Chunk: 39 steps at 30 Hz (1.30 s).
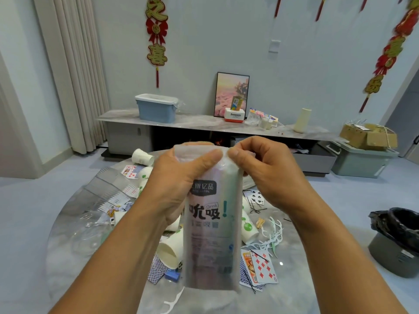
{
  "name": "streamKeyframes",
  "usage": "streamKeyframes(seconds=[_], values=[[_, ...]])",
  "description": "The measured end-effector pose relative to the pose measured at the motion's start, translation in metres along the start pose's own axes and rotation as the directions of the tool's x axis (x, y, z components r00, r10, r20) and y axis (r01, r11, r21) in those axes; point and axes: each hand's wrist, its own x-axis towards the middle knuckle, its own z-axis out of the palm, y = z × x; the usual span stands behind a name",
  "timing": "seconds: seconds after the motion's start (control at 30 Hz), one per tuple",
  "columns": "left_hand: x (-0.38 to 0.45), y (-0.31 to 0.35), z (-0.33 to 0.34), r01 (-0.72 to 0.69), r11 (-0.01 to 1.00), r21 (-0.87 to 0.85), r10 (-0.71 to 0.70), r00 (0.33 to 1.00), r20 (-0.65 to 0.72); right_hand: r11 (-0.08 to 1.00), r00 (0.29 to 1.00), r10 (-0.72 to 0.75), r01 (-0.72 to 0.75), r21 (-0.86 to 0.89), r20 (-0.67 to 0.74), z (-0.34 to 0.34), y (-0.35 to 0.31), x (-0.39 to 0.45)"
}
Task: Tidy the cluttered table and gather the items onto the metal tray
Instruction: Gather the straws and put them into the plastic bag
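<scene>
A round table [68, 223] fills the near scene, strewn with paper cups [169, 250] and playing cards [263, 266]. A metal tray [106, 189] lies on its far left part. Above the middle of the table, both hands hold a long see-through plastic bag [210, 234] upright. The left hand [179, 184] grips its upper left side, thumb across the top. The right hand [260, 173] pinches the top edge, fingers curled

Paper cups [169, 248] and playing cards [263, 266] crowd the table [301, 257] centre; its right edge lies bare.
</scene>
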Motion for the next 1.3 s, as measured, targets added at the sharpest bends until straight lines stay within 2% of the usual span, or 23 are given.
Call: streamKeyframes(seconds=[0.07,0.17,0.27,0.4,0.5,0.6,0.67,0.77,0.83,0.93,1.0,1.13,1.3], values=[[-0.001,0.0,-0.001,-0.006,1.0,-0.028,0.006,1.0,0.015,0.998,1.0,0.0,0.0,0.056,-0.011,0.007,0.0,-0.001],[-0.002,0.0,-0.001,-0.032,0.997,-0.073,0.027,0.996,-0.079,0.948,0.995,0.095,-0.092,0.304,0.007,0.011,0.003,-0.001],[-0.001,-0.001,-0.003,-0.056,0.995,-0.079,0.044,0.987,-0.154,0.891,0.989,0.148,-0.146,0.43,0.03,0.013,0.006,0.0],[-0.003,0.004,-0.001,-0.061,0.997,-0.05,0.052,0.985,-0.163,0.921,0.994,0.061,-0.022,0.389,-0.089,0.018,0.004,-0.001],[-0.006,0.014,-0.006,-0.059,0.989,0.137,0.079,0.987,-0.142,0.951,0.996,0.005,0.025,0.308,-0.094,0.014,0.0,-0.001],[-0.012,0.031,-0.01,-0.123,0.855,0.504,0.191,0.978,-0.086,0.972,1.0,-0.021,0.019,0.235,0.008,0.004,-0.003,-0.002],[-0.018,0.041,-0.007,-0.173,0.738,0.652,0.24,0.971,-0.015,0.984,0.996,-0.053,0.041,0.171,0.066,-0.002,-0.006,-0.002],[-0.026,0.05,0.001,-0.274,0.582,0.766,0.323,0.942,0.091,0.972,0.988,-0.116,0.092,0.215,0.099,-0.006,-0.014,-0.003],[-0.027,0.051,0.006,-0.299,0.455,0.839,0.372,0.92,0.127,0.966,0.986,-0.156,0.139,0.218,0.061,-0.004,-0.017,-0.005],[-0.025,0.047,0.013,-0.341,0.214,0.915,0.473,0.856,0.208,0.973,0.977,-0.21,0.213,0.09,-0.044,0.004,-0.016,-0.006],[-0.023,0.042,0.017,-0.383,0.107,0.918,0.532,0.802,0.273,0.969,0.967,-0.236,0.242,0.052,-0.092,0.008,-0.015,-0.006],[-0.016,0.034,0.007,-0.402,0.061,0.914,0.572,0.764,0.298,0.963,0.954,-0.262,0.268,0.021,-0.148,0.01,-0.014,-0.005],[-0.007,0.026,-0.018,-0.415,0.089,0.905,0.575,0.764,0.294,0.966,0.95,-0.246,0.257,0.039,-0.19,0.006,-0.013,-0.001]])
